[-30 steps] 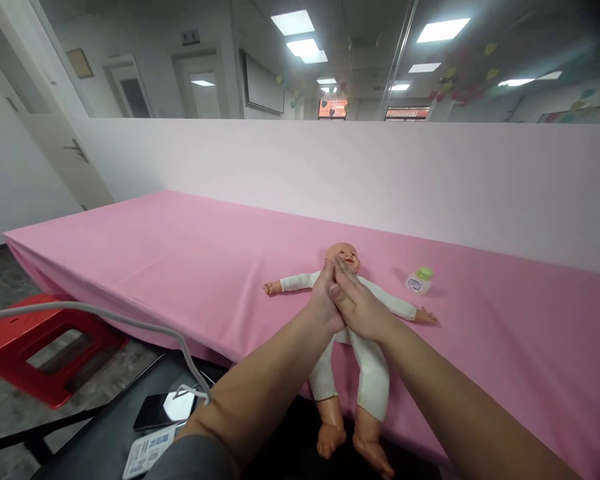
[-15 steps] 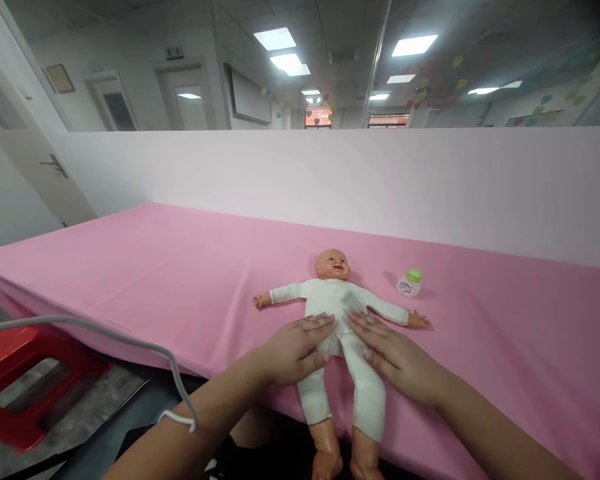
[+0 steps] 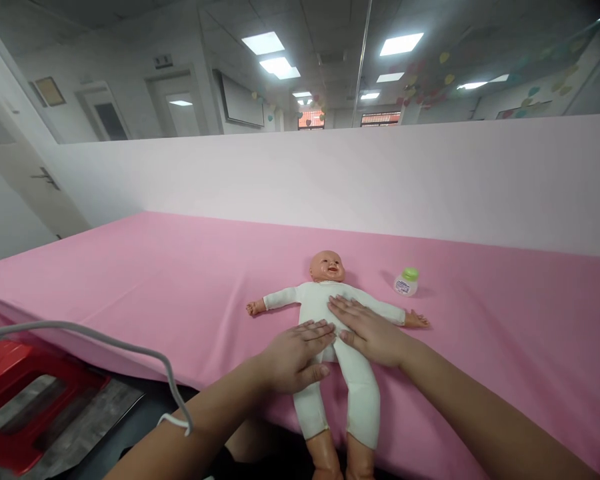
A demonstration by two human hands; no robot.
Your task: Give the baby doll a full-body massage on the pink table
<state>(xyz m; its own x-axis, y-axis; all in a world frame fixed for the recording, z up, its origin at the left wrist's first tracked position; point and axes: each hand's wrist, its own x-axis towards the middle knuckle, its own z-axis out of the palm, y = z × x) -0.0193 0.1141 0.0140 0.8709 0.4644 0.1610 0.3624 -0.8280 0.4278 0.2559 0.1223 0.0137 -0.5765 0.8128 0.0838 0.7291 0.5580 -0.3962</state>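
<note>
A baby doll (image 3: pixel 313 301) in a white suit lies on its back on the pink sheet, head away from me and arms spread. My left hand (image 3: pixel 296 353) rests flat on the lower belly at the doll's hip, fingers stretched out and thumb apart. Higher up, my right hand (image 3: pixel 367 328) lies flat across the middle of the torso, its fingers pointing up and left. Both hands are open and hold nothing. To the right of the doll's head stands a small clear bottle (image 3: pixel 406 283) with a green cap.
A pink sheet (image 3: pixel 180 267) covers the table, which meets a white wall (image 3: pixel 330 180) with a glass panel above. At lower left are a red plastic stool (image 3: pixel 40 393) and a grey cable (image 3: pixel 105 340) running over to my left forearm. A door (image 3: pixel 35 167) stands at far left.
My right hand has slid up the doll's torso from the lower belly to the middle of the chest area. My left hand stays at the lower belly. The view has shifted slightly.
</note>
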